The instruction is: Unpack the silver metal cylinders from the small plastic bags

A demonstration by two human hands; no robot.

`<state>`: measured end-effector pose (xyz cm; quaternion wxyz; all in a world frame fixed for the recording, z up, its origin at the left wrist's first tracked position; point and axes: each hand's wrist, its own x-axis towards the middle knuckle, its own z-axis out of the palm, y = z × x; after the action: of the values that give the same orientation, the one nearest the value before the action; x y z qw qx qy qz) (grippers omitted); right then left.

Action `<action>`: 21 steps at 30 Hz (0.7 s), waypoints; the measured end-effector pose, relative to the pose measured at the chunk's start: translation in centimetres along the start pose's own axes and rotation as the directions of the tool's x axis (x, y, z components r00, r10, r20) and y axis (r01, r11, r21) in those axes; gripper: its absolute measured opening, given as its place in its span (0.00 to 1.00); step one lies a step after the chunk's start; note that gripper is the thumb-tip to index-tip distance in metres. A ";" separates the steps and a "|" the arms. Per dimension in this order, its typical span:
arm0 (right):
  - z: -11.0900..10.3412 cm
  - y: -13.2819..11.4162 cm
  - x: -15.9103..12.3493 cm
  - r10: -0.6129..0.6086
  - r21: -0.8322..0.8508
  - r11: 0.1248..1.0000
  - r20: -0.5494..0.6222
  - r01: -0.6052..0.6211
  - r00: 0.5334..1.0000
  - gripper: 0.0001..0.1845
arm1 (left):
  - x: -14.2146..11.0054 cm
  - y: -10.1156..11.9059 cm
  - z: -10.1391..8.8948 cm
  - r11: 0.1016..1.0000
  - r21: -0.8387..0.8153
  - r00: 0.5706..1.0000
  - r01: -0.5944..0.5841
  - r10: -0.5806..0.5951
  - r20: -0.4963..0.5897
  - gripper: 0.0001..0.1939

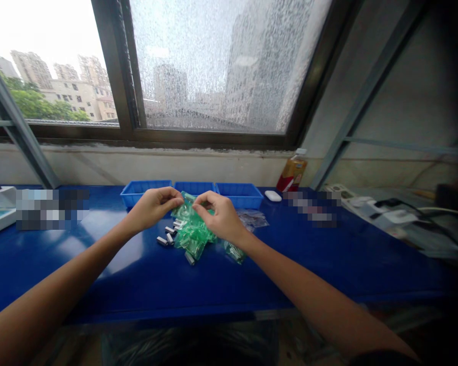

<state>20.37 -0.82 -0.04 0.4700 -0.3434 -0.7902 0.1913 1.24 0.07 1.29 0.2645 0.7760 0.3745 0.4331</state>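
Note:
Both hands are raised over a pile of green translucent plastic bags (pixel 196 231) on the blue table. My left hand (pixel 154 207) is closed in a pinch on one edge of a small green plastic bag (pixel 188 199). Facing it, my right hand (pixel 222 216) pinches the other side of that bag. What the bag holds is too small to make out. Several short metallic pieces (pixel 162 241) lie to the left of the pile, and another metallic piece (pixel 190 258) lies in front of it. Under my right wrist is a further bag with thin pale pieces (pixel 234 252).
Three blue trays, left (pixel 147 187), middle (pixel 194 188) and right (pixel 239 190), stand in a row behind the hands. Clear plastic bags (pixel 254 218) lie right of the pile. Farther right are a white case (pixel 273 196), an amber bottle (pixel 292 172) and power strips with cables (pixel 385 216).

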 end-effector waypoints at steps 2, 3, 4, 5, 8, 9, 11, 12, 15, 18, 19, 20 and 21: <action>0.0 0.2 0.1 0.052 0.049 0.997 -0.024 -0.051 0.998 0.07 | 0.1 -0.1 0.2 0.998 -0.049 0.999 0.029 -0.031 -0.026 0.09; 0.0 0.2 0.1 0.066 0.066 0.996 -0.029 -0.064 0.997 0.08 | 0.1 -0.2 0.3 0.997 -0.066 0.998 0.041 -0.044 -0.039 0.09; 0.0 0.3 0.1 0.072 0.077 0.995 -0.032 -0.070 0.997 0.08 | 0.1 -0.3 0.4 0.995 -0.091 0.997 0.050 -0.055 -0.054 0.09; 0.0 0.3 0.1 0.071 0.083 0.994 -0.032 -0.068 0.997 0.08 | 0.1 -0.4 0.5 0.991 -0.121 0.995 0.059 -0.067 -0.067 0.09; 0.0 0.2 0.0 0.042 0.094 0.995 -0.032 -0.039 0.999 0.07 | 0.1 -0.5 0.6 0.974 -0.212 0.992 0.080 -0.098 -0.079 0.10; 0.1 0.1 0.0 0.039 0.105 0.994 -0.034 -0.035 0.999 0.07 | 0.0 -0.5 0.6 0.969 -0.231 0.991 0.083 -0.104 -0.080 0.10; 0.3 0.1 -0.1 0.063 0.153 0.987 -0.035 -0.057 0.997 0.05 | 0.0 -0.3 0.7 0.965 -0.251 0.991 0.081 -0.105 -0.081 0.10; 0.4 0.1 -0.1 0.089 0.189 0.979 -0.041 -0.080 0.995 0.05 | -0.1 -0.1 0.7 0.964 -0.256 0.992 0.074 -0.098 -0.084 0.09; 0.5 0.2 0.1 0.173 0.294 0.945 -0.082 -0.142 0.982 0.11 | -0.2 0.2 0.9 0.963 -0.264 0.995 0.056 -0.077 -0.069 0.07; 0.4 0.3 0.2 0.203 0.353 0.924 -0.122 -0.148 0.972 0.13 | -0.3 0.3 1.1 0.949 -0.307 0.997 0.069 -0.073 -0.003 0.10; 0.3 0.2 0.3 0.204 0.364 0.920 -0.125 -0.146 0.971 0.14 | -0.3 0.3 1.1 0.943 -0.325 0.997 0.074 -0.074 0.014 0.11; 0.2 0.2 0.3 0.204 0.374 0.916 -0.124 -0.145 0.971 0.14 | -0.3 0.2 1.2 0.938 -0.339 0.997 0.078 -0.074 0.024 0.12; 0.1 0.2 0.4 0.207 0.384 0.912 -0.122 -0.146 0.971 0.14 | -0.3 0.2 1.2 0.934 -0.348 0.997 0.078 -0.075 0.022 0.13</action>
<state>20.23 -0.44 0.03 0.5692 -0.3325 -0.6650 0.3511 2.25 -0.37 0.70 0.4160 0.7034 0.3207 0.4789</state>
